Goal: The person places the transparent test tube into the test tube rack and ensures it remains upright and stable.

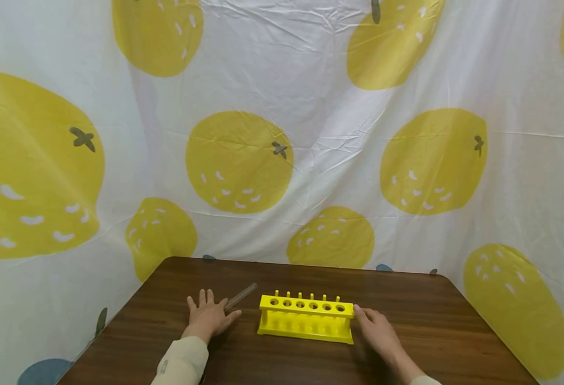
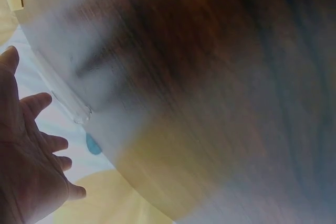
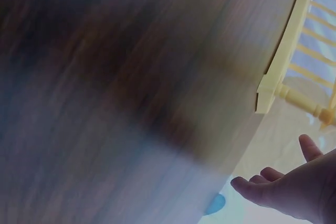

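Observation:
A yellow test tube rack (image 1: pixel 306 337) stands upright on the brown table, with a row of round holes along its top bar and several pegs behind them. No tube shows in its holes. A clear test tube (image 1: pixel 241 297) lies on the table to the left of the rack. My left hand (image 1: pixel 208 315) is beside the tube, palm down with fingers spread; the left wrist view shows a gap between it and the tube (image 2: pixel 63 90). At the rack's right end is my right hand (image 1: pixel 378 331), fingers extended. Whether its fingertips touch the rack I cannot tell.
The dark wood table (image 1: pixel 431 321) has rounded far corners. Behind it and at both sides hangs a white cloth (image 1: pixel 330 176) printed with large yellow fruit, close to the table's edges.

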`<move>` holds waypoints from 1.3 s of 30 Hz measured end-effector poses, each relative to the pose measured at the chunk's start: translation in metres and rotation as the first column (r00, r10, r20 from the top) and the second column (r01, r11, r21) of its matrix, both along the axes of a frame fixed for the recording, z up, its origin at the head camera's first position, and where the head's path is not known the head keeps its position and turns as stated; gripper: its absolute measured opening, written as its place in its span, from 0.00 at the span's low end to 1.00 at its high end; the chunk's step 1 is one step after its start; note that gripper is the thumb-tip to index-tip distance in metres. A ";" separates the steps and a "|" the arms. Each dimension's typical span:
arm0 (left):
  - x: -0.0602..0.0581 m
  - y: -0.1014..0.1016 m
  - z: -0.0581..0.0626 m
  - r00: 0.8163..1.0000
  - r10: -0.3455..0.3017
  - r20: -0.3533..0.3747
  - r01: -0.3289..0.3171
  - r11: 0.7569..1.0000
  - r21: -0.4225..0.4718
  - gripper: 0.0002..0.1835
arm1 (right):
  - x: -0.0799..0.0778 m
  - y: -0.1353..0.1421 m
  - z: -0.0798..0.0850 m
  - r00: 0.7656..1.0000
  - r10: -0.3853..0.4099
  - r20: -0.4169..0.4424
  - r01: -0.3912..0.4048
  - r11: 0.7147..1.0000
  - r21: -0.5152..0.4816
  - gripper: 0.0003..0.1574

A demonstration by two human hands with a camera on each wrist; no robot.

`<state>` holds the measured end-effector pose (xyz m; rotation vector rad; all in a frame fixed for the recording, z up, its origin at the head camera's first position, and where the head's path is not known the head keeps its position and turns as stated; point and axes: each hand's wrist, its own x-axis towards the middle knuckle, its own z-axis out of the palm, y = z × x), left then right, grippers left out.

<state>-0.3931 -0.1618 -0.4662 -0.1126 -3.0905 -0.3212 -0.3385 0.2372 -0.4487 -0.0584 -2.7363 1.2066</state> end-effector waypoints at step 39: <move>-0.007 0.009 -0.001 0.981 -0.020 -0.195 0.018 1.000 -0.008 0.27 | 0.004 -0.023 -0.001 0.997 -0.074 0.011 0.074 0.955 -0.286 0.33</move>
